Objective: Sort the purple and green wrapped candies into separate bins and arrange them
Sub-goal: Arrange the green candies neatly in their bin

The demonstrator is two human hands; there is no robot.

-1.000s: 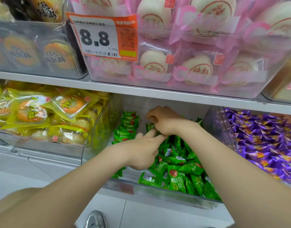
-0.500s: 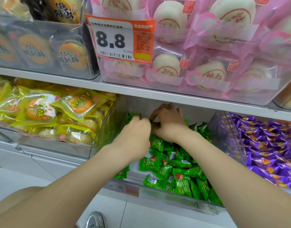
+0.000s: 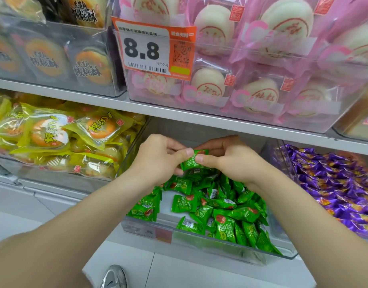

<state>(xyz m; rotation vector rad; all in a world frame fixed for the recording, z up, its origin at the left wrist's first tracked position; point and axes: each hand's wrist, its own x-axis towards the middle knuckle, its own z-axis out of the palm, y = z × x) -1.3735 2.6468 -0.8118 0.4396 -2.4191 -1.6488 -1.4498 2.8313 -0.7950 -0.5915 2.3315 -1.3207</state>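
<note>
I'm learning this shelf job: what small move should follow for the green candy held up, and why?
Probably lower the green candy onto the left row in the clear bin: left hand and right hand both pinch it above the loose green pile.

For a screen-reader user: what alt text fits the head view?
The left hand and right hand pinch one green wrapped candy above a clear bin of loose green candies. Purple candies lie to its right, yellow packets to its left.

The lower shelf [image 3: 60, 183] bears clear bins [image 3: 199, 244] of yellow pastries [image 3: 48, 132], green candies [image 3: 224, 204], purple candies [image 3: 334, 183].
</note>
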